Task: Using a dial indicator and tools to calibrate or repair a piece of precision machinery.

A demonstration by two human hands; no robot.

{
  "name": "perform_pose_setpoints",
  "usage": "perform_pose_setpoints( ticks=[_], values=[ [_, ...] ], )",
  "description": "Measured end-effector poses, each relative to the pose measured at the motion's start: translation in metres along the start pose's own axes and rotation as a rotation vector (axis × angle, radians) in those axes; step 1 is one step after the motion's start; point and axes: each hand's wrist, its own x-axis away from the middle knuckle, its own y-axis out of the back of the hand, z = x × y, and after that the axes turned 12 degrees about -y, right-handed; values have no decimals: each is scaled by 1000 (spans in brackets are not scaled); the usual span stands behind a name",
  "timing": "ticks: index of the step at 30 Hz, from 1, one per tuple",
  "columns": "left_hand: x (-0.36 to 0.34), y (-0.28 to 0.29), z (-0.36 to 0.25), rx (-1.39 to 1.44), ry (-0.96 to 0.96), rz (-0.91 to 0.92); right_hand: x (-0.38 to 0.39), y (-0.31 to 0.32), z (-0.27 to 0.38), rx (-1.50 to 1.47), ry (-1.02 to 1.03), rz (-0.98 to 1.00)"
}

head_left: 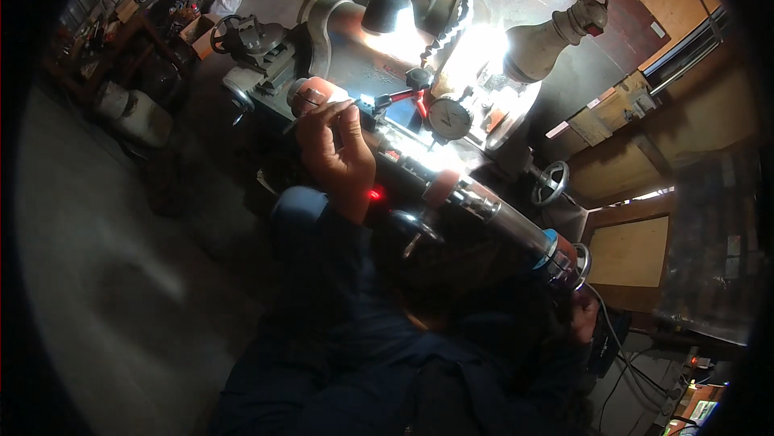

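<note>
My left hand (337, 150) is raised at the left end of a long machine assembly, beside a reddish-orange rounded end piece (321, 91). Its thumb and fingers are pinched together; whatever is between them is too small to make out. A dial gauge (450, 118) with a white face hangs from a red and black jointed arm (395, 98), just right of that hand. A long shiny cylinder (516, 226) runs down to the right. Near its lower end, by a metal handwheel (581, 267), my right hand (584, 317) is in shadow, its fingers mostly hidden.
Two lit lamps, one black (389, 7) and one pale (538, 47), glare over the machine. Other handwheels (551, 183) and a crank handle (413, 244) stick out. At the far left stand a vise-like machine part (256, 42) and a cardboard box (197, 35). Cables (617, 339) hang lower right.
</note>
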Motion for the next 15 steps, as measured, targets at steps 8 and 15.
perform_pose_setpoints(
  ticks=[8, 15],
  values=[
    [-3, 11, -20, 119, 10, 91, -20, -20, 45, -353, 255, -250],
    [14, 13, -73, 362, -111, 169, -52, -10, 46, -262, 215, -259]
  ],
)
